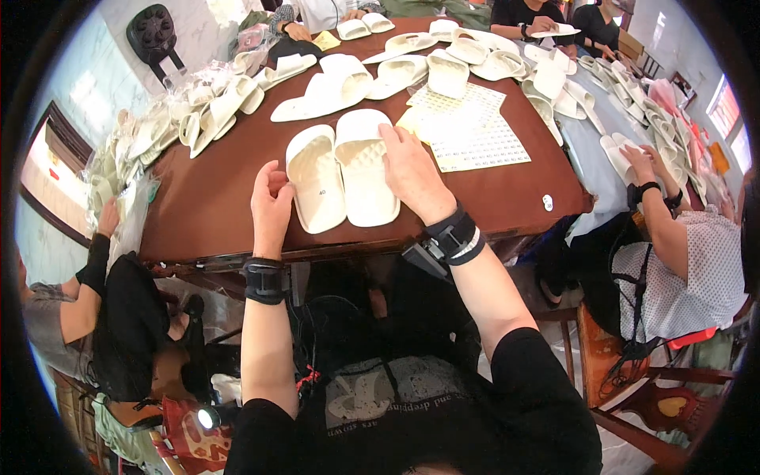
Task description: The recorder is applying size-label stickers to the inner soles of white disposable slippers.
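Two cream slippers stand side by side near the table's front edge, toes away from me: a left-hand slipper [318,202] with a small dark mark on its insole, and a right-hand slipper [370,194] with a bare insole. My left hand [271,207] is at the outer edge of the first one, fingers curled and touching its side. Gripping the other one by the side of its strap is my right hand [416,176]. Just beyond my right hand lie sheets of small printed stickers [480,142], overlapping one another.
Many loose slippers [324,89] cover the far half of the brown table [214,190]. Bagged slippers [142,131] pile up at left. A small white sticker [548,203] lies near the right corner. Co-workers sit at left, right and across, one handling slippers [617,156] at right.
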`<action>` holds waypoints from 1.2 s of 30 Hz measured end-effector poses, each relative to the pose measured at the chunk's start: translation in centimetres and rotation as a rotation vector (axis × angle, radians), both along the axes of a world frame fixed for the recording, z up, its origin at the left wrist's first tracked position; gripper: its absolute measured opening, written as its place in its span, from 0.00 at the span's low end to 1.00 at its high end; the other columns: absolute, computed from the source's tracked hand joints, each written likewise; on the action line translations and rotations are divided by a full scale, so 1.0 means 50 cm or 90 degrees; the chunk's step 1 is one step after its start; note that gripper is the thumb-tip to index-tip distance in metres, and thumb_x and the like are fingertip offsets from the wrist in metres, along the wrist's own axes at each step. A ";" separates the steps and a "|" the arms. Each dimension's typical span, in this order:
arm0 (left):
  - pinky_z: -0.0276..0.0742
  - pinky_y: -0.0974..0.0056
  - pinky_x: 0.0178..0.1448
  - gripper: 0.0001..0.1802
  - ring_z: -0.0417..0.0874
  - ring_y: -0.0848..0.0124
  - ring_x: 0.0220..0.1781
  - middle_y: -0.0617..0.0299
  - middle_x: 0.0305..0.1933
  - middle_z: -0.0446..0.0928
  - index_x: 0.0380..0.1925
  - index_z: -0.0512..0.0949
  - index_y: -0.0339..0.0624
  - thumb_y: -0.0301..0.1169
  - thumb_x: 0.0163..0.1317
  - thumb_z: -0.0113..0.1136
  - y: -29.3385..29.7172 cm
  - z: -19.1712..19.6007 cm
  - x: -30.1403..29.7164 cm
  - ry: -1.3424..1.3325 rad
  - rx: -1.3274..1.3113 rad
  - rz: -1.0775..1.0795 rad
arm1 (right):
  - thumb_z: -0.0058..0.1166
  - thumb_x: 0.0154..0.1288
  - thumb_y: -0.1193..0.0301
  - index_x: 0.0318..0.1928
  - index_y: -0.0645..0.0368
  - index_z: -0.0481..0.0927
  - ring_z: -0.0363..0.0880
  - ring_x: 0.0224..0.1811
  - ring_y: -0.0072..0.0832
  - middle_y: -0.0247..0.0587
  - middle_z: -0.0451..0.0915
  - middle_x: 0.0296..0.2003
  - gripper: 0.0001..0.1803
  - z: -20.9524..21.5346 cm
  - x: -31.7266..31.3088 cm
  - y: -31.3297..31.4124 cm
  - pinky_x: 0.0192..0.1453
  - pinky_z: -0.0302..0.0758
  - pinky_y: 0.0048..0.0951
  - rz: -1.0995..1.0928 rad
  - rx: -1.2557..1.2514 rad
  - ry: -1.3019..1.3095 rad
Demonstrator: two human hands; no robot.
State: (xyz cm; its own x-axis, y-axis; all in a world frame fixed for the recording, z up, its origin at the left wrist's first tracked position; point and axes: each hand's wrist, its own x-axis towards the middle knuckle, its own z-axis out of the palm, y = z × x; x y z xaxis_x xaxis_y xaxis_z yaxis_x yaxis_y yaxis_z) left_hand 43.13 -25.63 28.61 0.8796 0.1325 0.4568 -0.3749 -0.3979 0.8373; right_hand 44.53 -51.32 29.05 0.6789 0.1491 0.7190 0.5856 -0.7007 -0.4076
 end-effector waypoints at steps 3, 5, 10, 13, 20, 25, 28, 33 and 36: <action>0.74 0.62 0.59 0.23 0.78 0.62 0.55 0.49 0.56 0.75 0.56 0.74 0.36 0.23 0.58 0.60 -0.006 -0.027 -0.022 -0.092 0.128 -0.015 | 0.46 0.58 0.82 0.53 0.70 0.70 0.75 0.48 0.54 0.61 0.76 0.42 0.19 0.004 0.004 0.005 0.53 0.74 0.46 0.013 0.078 -0.011; 0.65 0.54 0.68 0.25 0.68 0.51 0.68 0.42 0.66 0.67 0.55 0.76 0.42 0.31 0.55 0.65 -0.039 -0.014 -0.056 -0.112 0.206 0.003 | 0.45 0.59 0.82 0.52 0.71 0.71 0.76 0.48 0.54 0.61 0.77 0.42 0.19 0.006 0.004 0.003 0.53 0.74 0.46 0.005 0.086 0.007; 0.56 0.48 0.71 0.26 0.62 0.48 0.72 0.45 0.68 0.67 0.54 0.78 0.46 0.39 0.54 0.68 -0.059 -0.016 -0.079 -0.128 0.296 0.016 | 0.47 0.61 0.83 0.54 0.64 0.72 0.76 0.51 0.52 0.58 0.78 0.47 0.19 -0.009 0.011 -0.004 0.54 0.75 0.45 -0.009 0.100 -0.013; 0.56 0.48 0.71 0.25 0.62 0.49 0.72 0.50 0.67 0.69 0.54 0.78 0.49 0.38 0.55 0.67 -0.061 -0.010 -0.083 -0.082 0.429 0.009 | 0.46 0.62 0.84 0.53 0.63 0.74 0.77 0.50 0.51 0.56 0.78 0.46 0.18 -0.003 0.006 -0.008 0.53 0.76 0.43 -0.037 0.112 -0.040; 0.52 0.46 0.72 0.23 0.61 0.48 0.72 0.55 0.68 0.69 0.54 0.79 0.51 0.36 0.56 0.67 -0.080 -0.019 -0.099 -0.137 0.370 -0.039 | 0.47 0.67 0.82 0.48 0.64 0.79 0.81 0.46 0.30 0.44 0.82 0.42 0.11 0.036 -0.009 -0.045 0.52 0.76 0.29 0.100 0.375 0.011; 0.53 0.48 0.71 0.21 0.64 0.52 0.71 0.58 0.66 0.71 0.51 0.80 0.50 0.39 0.57 0.66 -0.114 0.002 -0.118 -0.188 0.495 -0.018 | 0.44 0.65 0.83 0.46 0.64 0.80 0.82 0.42 0.28 0.46 0.84 0.38 0.14 0.069 -0.033 -0.158 0.50 0.76 0.28 0.070 0.402 0.080; 0.54 0.49 0.71 0.20 0.64 0.52 0.71 0.59 0.66 0.71 0.50 0.81 0.52 0.41 0.57 0.67 -0.118 0.005 -0.122 -0.183 0.510 -0.013 | 0.45 0.64 0.83 0.46 0.63 0.81 0.82 0.42 0.29 0.46 0.84 0.38 0.14 0.020 -0.052 -0.178 0.49 0.77 0.28 -0.017 0.293 0.165; 0.54 0.49 0.71 0.20 0.64 0.53 0.71 0.60 0.66 0.71 0.50 0.82 0.52 0.41 0.57 0.66 -0.118 0.001 -0.119 -0.191 0.506 -0.015 | 0.46 0.57 0.85 0.38 0.62 0.81 0.80 0.40 0.36 0.44 0.83 0.32 0.13 -0.007 -0.049 -0.180 0.47 0.76 0.34 -0.064 0.377 0.039; 0.55 0.49 0.71 0.20 0.64 0.53 0.71 0.60 0.66 0.71 0.51 0.82 0.52 0.41 0.57 0.67 -0.115 -0.002 -0.122 -0.186 0.510 -0.014 | 0.46 0.56 0.85 0.37 0.61 0.82 0.80 0.40 0.39 0.45 0.83 0.31 0.13 0.018 -0.064 -0.205 0.47 0.75 0.36 -0.116 0.201 -0.032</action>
